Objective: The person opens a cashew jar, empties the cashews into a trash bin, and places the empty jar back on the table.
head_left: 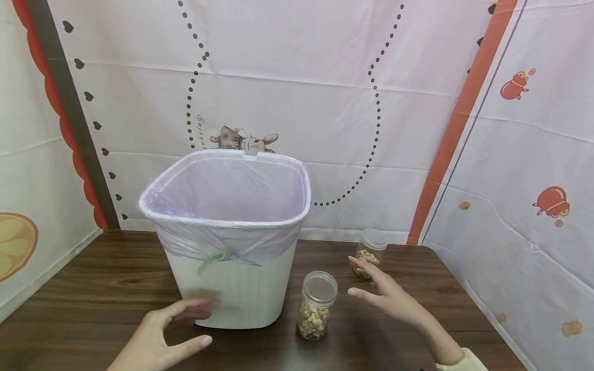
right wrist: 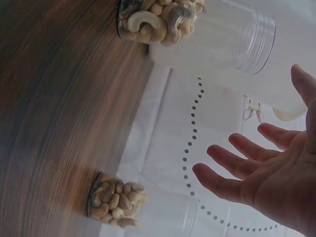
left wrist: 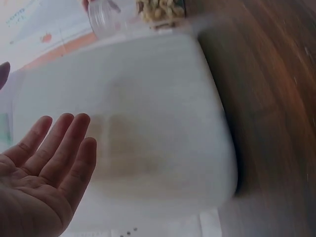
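Spread left hand (head_left: 150, 340) by tapered white bin (head_left: 241, 293); spread right hand (head_left: 392, 299) near clear cylindrical front jar (head_left: 317, 306) of nuts (head_left: 312, 322), which a sideways brush might topple.

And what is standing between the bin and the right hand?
In the head view, the nearer jar of nuts stands between the bin and the right hand.

A small cloth-screened booth: creased sheets (head_left: 287, 103) printed with hearts (head_left: 79, 64), dots (head_left: 377, 110), a rabbit (head_left: 236, 140) and a fruit slice (head_left: 16, 245) stand around three sides of a wood-grain table (head_left: 106, 278). Whether it is in a home or studio is unclear.
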`<state>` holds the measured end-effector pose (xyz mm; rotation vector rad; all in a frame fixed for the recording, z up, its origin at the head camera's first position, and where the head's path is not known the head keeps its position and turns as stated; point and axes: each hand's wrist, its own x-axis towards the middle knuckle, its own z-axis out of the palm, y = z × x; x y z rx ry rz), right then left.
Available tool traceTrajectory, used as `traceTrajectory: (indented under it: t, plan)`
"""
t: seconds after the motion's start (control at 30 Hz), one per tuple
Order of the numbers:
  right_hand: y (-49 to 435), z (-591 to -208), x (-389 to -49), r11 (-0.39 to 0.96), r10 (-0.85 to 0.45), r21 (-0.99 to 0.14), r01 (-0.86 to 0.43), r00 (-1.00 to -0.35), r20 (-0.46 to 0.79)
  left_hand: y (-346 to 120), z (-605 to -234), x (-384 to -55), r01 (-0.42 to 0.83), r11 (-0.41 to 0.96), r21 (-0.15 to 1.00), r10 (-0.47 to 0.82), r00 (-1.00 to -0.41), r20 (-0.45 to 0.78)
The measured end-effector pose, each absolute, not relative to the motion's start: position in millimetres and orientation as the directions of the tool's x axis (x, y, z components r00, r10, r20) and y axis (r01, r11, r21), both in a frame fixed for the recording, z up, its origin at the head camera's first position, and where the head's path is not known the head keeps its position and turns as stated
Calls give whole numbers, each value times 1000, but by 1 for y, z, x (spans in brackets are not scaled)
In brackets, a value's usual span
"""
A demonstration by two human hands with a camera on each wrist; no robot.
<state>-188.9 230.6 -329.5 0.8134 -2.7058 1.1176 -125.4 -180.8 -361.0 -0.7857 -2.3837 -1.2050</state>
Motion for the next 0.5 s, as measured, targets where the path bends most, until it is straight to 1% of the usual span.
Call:
traceTrajectory:
  t: [0.2,0.37,0.5]
  plan:
    - [229,-332,-189,564,-454,-646,-515,-846,279,-161,-361,-126,639,358,681,408,-763,501]
    - [225,-331,-189,555,-460,-648,-522,-841,285,-143,-360,-128,602,305,738,438,-777,453]
    - [222,-330,-189,541,-471,-648,-536,-832,294,-131,-361,-130,604,267,751,474,-761,444]
